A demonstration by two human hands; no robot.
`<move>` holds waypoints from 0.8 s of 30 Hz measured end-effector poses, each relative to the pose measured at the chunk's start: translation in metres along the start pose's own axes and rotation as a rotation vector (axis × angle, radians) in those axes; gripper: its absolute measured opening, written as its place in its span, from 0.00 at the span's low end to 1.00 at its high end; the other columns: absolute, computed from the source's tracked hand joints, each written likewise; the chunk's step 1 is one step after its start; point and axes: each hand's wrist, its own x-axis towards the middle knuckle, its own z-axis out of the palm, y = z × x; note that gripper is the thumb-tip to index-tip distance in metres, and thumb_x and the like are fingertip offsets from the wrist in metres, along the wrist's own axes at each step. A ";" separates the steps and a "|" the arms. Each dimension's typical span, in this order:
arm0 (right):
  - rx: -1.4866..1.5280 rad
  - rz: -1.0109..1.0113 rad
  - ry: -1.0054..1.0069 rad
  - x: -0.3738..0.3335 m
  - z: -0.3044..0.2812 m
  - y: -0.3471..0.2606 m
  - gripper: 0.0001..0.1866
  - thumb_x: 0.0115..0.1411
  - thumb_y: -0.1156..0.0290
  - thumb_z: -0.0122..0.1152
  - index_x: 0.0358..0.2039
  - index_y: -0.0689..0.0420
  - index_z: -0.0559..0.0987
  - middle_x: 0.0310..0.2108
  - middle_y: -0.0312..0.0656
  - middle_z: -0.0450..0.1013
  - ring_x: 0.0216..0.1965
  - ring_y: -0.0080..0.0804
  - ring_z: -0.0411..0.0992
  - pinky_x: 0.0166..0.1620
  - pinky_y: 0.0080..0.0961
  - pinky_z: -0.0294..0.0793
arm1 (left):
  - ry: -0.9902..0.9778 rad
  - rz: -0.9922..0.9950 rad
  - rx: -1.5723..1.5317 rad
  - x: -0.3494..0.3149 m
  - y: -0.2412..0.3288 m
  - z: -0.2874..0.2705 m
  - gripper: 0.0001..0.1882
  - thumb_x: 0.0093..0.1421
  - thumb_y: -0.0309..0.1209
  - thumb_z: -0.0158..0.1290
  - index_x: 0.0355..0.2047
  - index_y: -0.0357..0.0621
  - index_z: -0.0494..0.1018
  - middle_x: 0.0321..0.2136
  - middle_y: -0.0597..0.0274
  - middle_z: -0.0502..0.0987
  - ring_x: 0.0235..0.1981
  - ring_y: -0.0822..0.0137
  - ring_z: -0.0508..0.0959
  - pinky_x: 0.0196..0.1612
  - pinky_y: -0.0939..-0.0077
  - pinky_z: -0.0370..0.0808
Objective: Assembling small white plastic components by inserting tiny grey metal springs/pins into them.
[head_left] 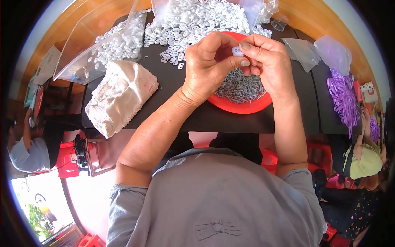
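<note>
Above a red bowl [240,109], my two hands meet fingertip to fingertip. A small white plastic piece with holes [237,51] sits between them. My left hand [209,66] pinches it with thumb and forefinger, while the thumb and fingers of my right hand [269,59] close on its other side. Whether a screw is in the piece is too small to tell. Grey screws [242,88] fill the bowl beneath my hands. Beyond them spreads a big heap of similar white pieces [181,31] on the dark table [164,76].
Left of my forearm lies a crumpled cream cloth [121,92]. A clear plastic bin [74,72], tipped on its side, spills white pieces at the far left. At right are clear plastic bags [333,49] and a purple ribbon bundle [342,96]. Other people sit at both sides.
</note>
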 end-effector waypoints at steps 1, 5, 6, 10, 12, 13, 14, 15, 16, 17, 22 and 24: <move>0.001 -0.002 -0.009 0.000 0.000 0.000 0.11 0.62 0.66 0.58 0.30 0.62 0.77 0.20 0.33 0.69 0.18 0.17 0.66 0.20 0.10 0.59 | 0.009 0.030 0.033 0.000 -0.002 -0.001 0.12 0.50 0.19 0.64 0.32 0.35 0.71 0.25 0.57 0.80 0.26 0.72 0.82 0.31 0.80 0.79; 0.005 0.027 -0.036 -0.002 0.000 0.000 0.11 0.62 0.66 0.58 0.30 0.62 0.77 0.20 0.33 0.69 0.18 0.17 0.66 0.20 0.10 0.59 | 0.008 0.007 0.025 -0.003 0.005 -0.001 0.13 0.48 0.22 0.66 0.30 0.35 0.73 0.24 0.58 0.79 0.26 0.73 0.81 0.30 0.81 0.79; 0.003 0.022 -0.038 -0.002 0.000 0.001 0.11 0.62 0.66 0.58 0.30 0.62 0.77 0.20 0.33 0.70 0.18 0.17 0.66 0.20 0.10 0.59 | 0.009 0.006 0.025 -0.003 0.005 -0.001 0.13 0.48 0.22 0.66 0.30 0.35 0.73 0.24 0.58 0.79 0.26 0.73 0.81 0.30 0.81 0.79; -0.010 0.018 -0.034 -0.002 0.003 0.001 0.12 0.63 0.65 0.58 0.30 0.62 0.77 0.20 0.33 0.70 0.18 0.17 0.67 0.20 0.09 0.58 | 0.019 -0.011 0.048 -0.002 0.003 -0.003 0.13 0.48 0.22 0.67 0.31 0.36 0.74 0.25 0.63 0.79 0.27 0.76 0.78 0.31 0.82 0.76; 0.002 0.026 -0.020 0.001 0.006 -0.002 0.11 0.62 0.65 0.59 0.30 0.61 0.77 0.20 0.32 0.70 0.18 0.17 0.66 0.20 0.11 0.59 | 0.026 -0.044 0.040 -0.004 0.005 -0.009 0.13 0.48 0.20 0.67 0.32 0.36 0.75 0.26 0.66 0.78 0.28 0.79 0.75 0.32 0.83 0.74; 0.010 0.032 0.007 0.002 0.006 -0.002 0.10 0.62 0.66 0.60 0.30 0.60 0.78 0.20 0.31 0.70 0.18 0.18 0.66 0.21 0.14 0.59 | 0.085 -0.041 0.146 -0.001 0.016 -0.012 0.12 0.49 0.20 0.66 0.33 0.36 0.76 0.26 0.66 0.78 0.27 0.79 0.75 0.32 0.84 0.74; 0.017 0.035 0.003 0.004 0.000 0.002 0.10 0.62 0.66 0.60 0.30 0.60 0.78 0.20 0.31 0.70 0.18 0.18 0.66 0.21 0.14 0.59 | 0.142 -0.039 0.253 0.004 0.028 -0.016 0.11 0.50 0.21 0.65 0.34 0.36 0.76 0.25 0.66 0.79 0.27 0.79 0.75 0.32 0.84 0.74; -0.417 -0.111 -0.025 0.008 -0.008 0.009 0.09 0.59 0.67 0.62 0.30 0.60 0.78 0.19 0.31 0.69 0.19 0.18 0.66 0.22 0.17 0.60 | 0.233 -0.017 0.330 0.012 0.040 -0.025 0.10 0.51 0.20 0.63 0.34 0.35 0.77 0.25 0.64 0.79 0.25 0.77 0.75 0.30 0.84 0.73; -0.850 -0.258 -0.050 0.009 -0.013 0.015 0.08 0.57 0.67 0.64 0.30 0.59 0.78 0.19 0.32 0.69 0.20 0.18 0.67 0.24 0.20 0.61 | 0.291 0.067 0.320 0.024 0.039 -0.041 0.09 0.51 0.19 0.62 0.33 0.33 0.77 0.26 0.61 0.79 0.25 0.76 0.77 0.29 0.85 0.73; -0.982 -0.103 -0.074 0.002 -0.005 0.006 0.10 0.50 0.71 0.68 0.30 0.60 0.78 0.18 0.35 0.68 0.22 0.22 0.67 0.27 0.28 0.64 | 0.309 0.152 0.378 0.035 0.047 -0.062 0.09 0.50 0.19 0.62 0.32 0.30 0.77 0.26 0.57 0.79 0.26 0.74 0.79 0.28 0.85 0.72; -1.104 -0.205 -0.285 0.002 0.000 0.021 0.10 0.45 0.73 0.67 0.28 0.62 0.76 0.21 0.42 0.71 0.25 0.35 0.70 0.31 0.33 0.66 | 0.495 -0.092 0.952 0.081 0.072 -0.145 0.09 0.44 0.19 0.62 0.28 0.35 0.77 0.19 0.63 0.75 0.21 0.73 0.72 0.24 0.79 0.68; -1.183 -0.278 -0.282 0.006 0.000 0.026 0.08 0.46 0.75 0.65 0.26 0.63 0.76 0.23 0.43 0.71 0.26 0.36 0.71 0.32 0.33 0.66 | 0.462 0.203 1.283 0.077 0.058 -0.169 0.11 0.43 0.20 0.63 0.30 0.35 0.77 0.22 0.59 0.76 0.24 0.69 0.75 0.27 0.76 0.70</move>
